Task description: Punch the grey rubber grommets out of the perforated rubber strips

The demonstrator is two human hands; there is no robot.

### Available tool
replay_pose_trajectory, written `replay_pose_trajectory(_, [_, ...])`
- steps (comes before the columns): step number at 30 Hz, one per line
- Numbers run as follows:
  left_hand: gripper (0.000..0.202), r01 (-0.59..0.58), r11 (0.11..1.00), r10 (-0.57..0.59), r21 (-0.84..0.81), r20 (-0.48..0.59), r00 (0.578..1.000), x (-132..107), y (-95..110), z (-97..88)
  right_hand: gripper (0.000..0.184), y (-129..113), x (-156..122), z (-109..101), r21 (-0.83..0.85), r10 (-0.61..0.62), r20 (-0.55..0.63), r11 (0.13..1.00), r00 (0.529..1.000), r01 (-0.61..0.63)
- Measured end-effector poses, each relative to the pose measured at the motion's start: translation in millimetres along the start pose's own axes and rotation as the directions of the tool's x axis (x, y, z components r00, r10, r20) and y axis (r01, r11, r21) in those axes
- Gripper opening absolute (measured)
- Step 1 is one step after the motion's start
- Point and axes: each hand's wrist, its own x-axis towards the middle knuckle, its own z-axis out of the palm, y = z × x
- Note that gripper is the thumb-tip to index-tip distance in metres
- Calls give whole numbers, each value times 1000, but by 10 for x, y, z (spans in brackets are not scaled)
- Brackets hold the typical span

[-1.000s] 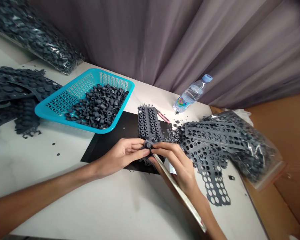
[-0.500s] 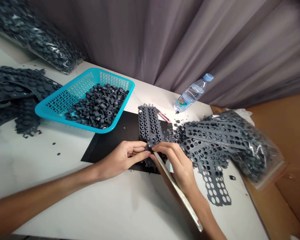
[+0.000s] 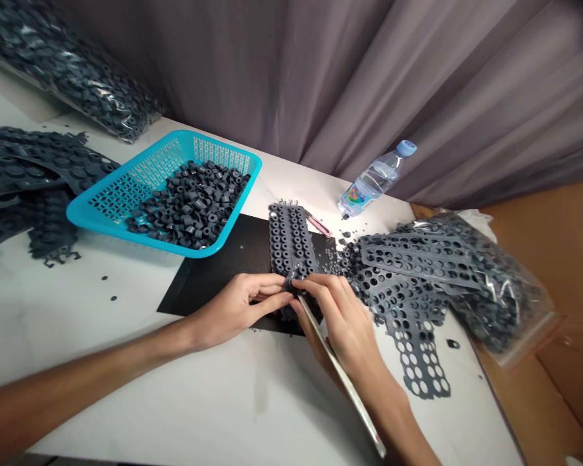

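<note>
My left hand (image 3: 245, 304) is closed in a pinch on a small dark grey rubber part (image 3: 288, 284), mostly covered by the fingertips. Meeting it from the other side, my right hand (image 3: 337, 317) grips a long slim pale tool (image 3: 342, 377); its tip is at the small part and its tail slants down toward my right forearm. Just beyond the fingers lies a dark grey moulded rubber sheet (image 3: 291, 239) with rows of ring-shaped parts. Its near end is hidden by my hands. Under it is a black mat (image 3: 214, 278).
A blue basket (image 3: 146, 241) holds many small dark parts. At right are punched rubber sheets (image 3: 418, 272) and a plastic bag of parts (image 3: 505, 310). A pink cutter (image 3: 319, 226) and water bottle (image 3: 374, 181) stand behind. More sheets (image 3: 24, 168) and a filled bag (image 3: 78, 77) are left.
My right hand has shifted slightly, and the tool's tail has swung a little left and down. The left hand keeps its pinch in the same place.
</note>
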Motion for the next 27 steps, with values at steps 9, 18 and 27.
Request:
replay_pose_trajectory(9, [35, -5, 990, 0, 140, 38, 999, 11, -21, -13, 19, 44, -61, 132, -45, 64, -23, 997, 998, -65])
replay_pose_trajectory(18, [42, 63, 994, -71, 89, 93, 993, 9, 90, -81, 17, 312, -55, -42, 98, 272, -96, 960, 957, -263])
replay_pose_trajectory(27, [37, 31, 999, -31, 17, 13, 999, 7, 80, -55, 24, 105, -5, -105, 349, -19, -107, 936, 994, 56])
